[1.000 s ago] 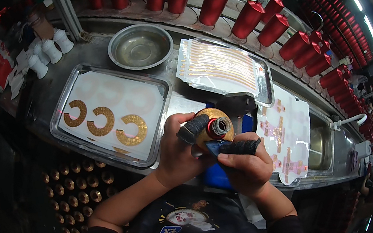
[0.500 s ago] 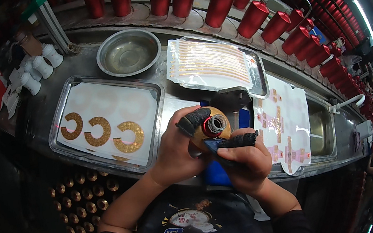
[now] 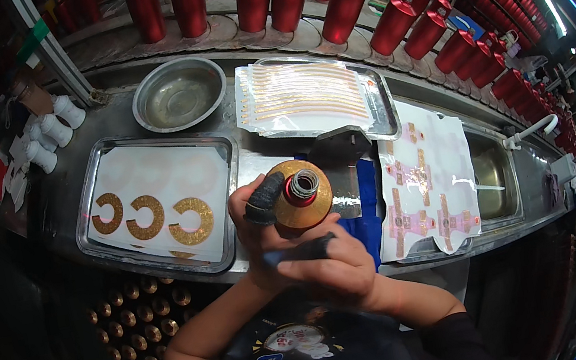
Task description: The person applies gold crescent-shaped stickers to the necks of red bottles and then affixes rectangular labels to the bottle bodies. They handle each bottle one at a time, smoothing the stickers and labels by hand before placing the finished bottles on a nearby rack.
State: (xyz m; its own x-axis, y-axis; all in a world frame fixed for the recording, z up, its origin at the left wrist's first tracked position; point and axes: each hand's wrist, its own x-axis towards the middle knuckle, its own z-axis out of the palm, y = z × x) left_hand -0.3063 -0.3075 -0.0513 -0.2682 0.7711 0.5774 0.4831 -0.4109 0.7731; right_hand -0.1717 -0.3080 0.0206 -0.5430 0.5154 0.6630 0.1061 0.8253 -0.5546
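A bottle [image 3: 317,211] with a gold shoulder, red neck and open threaded mouth stands in my left hand [image 3: 258,226], which is wrapped round its left side. Black covering wraps a digit of that hand, lying against the shoulder. My right hand [image 3: 339,266] is closed just below the bottle, near the left wrist, with another black-wrapped digit. A small blue flat piece [image 3: 277,258], like a scraper, pokes out between its thumb and finger; motion blurs it. The bottle's lower body is hidden beneath its shoulder and my hands.
Left is a tray [image 3: 232,189] with gold C-shaped decals [image 3: 191,222]. Behind stand a metal bowl [image 3: 178,95] and a sheet of gold strips [image 3: 305,94]. A pink-gold decal sheet [image 3: 407,240] lies right, beside a sink [image 3: 491,170]. Red bottles [image 3: 252,1] line the conveyor.
My right hand has moved left and down, off the bottle's neck, with the blue piece. The gold shoulder now shows more fully. My left hand has shifted left with the bottle.
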